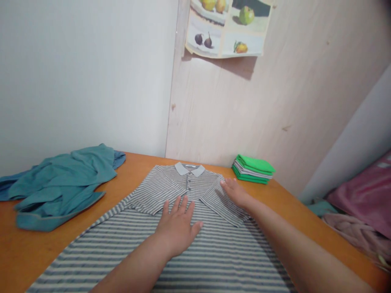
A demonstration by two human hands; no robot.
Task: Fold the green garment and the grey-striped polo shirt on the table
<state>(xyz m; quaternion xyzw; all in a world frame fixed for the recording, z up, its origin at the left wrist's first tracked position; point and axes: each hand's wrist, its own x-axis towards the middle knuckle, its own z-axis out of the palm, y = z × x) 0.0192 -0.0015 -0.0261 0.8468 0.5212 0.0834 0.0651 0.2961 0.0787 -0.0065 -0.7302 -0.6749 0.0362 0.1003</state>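
A grey-and-white striped polo shirt (207, 252) lies spread front side up, its light grey collar (180, 168) at the far end and both short sleeves turned inward over the chest. My left hand (179, 228) is flat over the middle of the shirt, fingers spread, below the button placket. At the shirt's right shoulder edge is my right hand (235, 192), its fingers stretched out over the folded sleeve. Neither hand grips the cloth. My forearms cover parts of the shirt's lower body.
Crumpled teal clothing (70, 175) lies on the orange table (134, 162) at the left. A folded stack of green and grey cloth (253, 169) sits at the back right. Pink and mauve fabric (363, 199) is beyond the right edge. A fruit poster (226, 28) hangs on the wall behind.
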